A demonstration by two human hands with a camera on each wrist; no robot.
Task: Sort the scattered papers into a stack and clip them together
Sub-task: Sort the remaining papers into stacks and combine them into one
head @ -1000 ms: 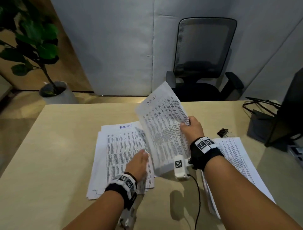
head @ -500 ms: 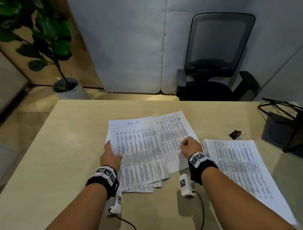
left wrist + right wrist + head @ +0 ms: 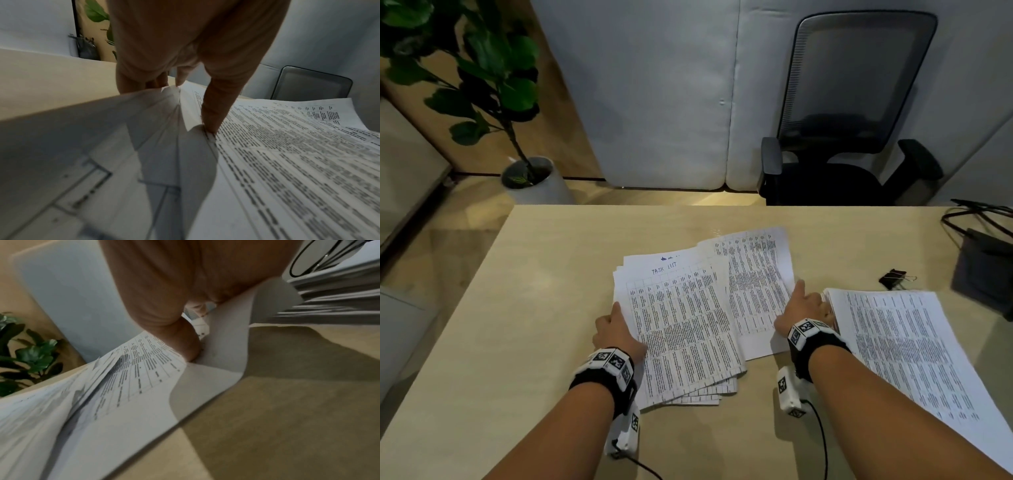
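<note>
Pale wood, the surface (image 3: pixel 551 308) carries two lots of printed paper. In the middle lies a loose pile of sheets (image 3: pixel 681 329), fanned at its near edge, the top one headed "TASK LIST" in blue. One further sheet (image 3: pixel 756 284) lies skewed over the pile's right side, its far corner reaching toward the office chair (image 3: pixel 852 113).

The left hand (image 3: pixel 616 334) is at the pile's left edge. In the left wrist view its thumb lies flat on the printed top page while the fingers (image 3: pixel 144 81) go under the lifted edges, so this grip is clamped on the pile of sheets. The right hand (image 3: pixel 804 310) is at the right edge of the skewed sheet. The right wrist view shows the thumb pressed on the printed face with the paper curling up beneath the palm, so this grip is closed on that sheet.

Just right of the right hand sits a second, neater stack (image 3: pixel 904 356), squared up and running toward the near corner. A black binder clip (image 3: pixel 893 277) rests on the bare wood beyond that stack, near it but apart.

A potted plant (image 3: pixel 517 113) stands on the floor at the far left, and dark cables (image 3: pixel 976 212) trail at the far right.
</note>
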